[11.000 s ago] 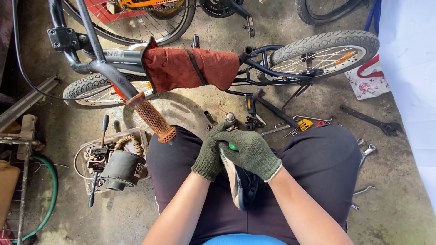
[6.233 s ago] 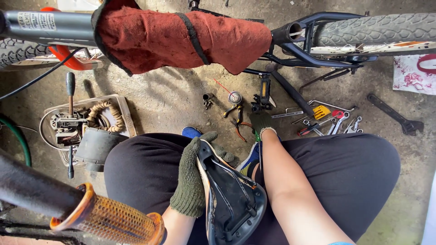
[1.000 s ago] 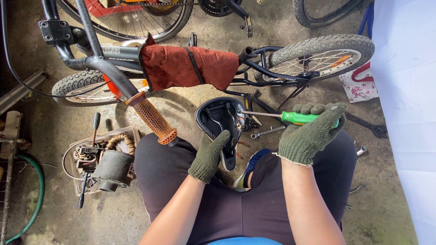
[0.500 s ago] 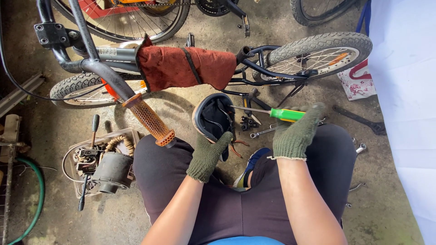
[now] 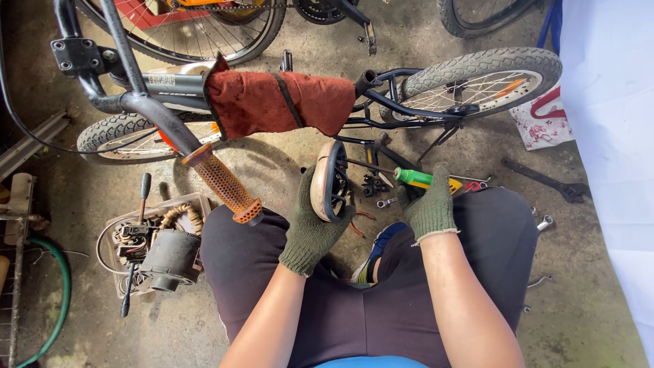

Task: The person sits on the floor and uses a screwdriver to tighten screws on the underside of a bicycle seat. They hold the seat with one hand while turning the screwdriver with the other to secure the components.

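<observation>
Since the frame half a second earlier, the bicycle saddle (image 5: 332, 182) is turned on edge, its underside now facing right toward the tool. Left hand (image 5: 315, 228): gloved, clasped under the saddle, which is held above the knees over the concrete floor (image 5: 272, 163), presumably to expose the rails. Right hand (image 5: 430, 208): gloved, clenched round a green-handled screwdriver (image 5: 414, 178), tip toward the saddle. Small bicycle (image 5: 381, 102): lying beyond, red cloth (image 5: 279, 102) draped over its frame. Loose wrenches (image 5: 545, 178): on the floor near the right knee.

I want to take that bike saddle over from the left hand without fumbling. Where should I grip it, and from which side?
Grip the bicycle saddle by its free upper end, coming from above. It stands on edge, tan top facing left, black underside with rails facing right; the left hand already wraps its lower end. The right hand holds a green-handled screwdriver.
</observation>
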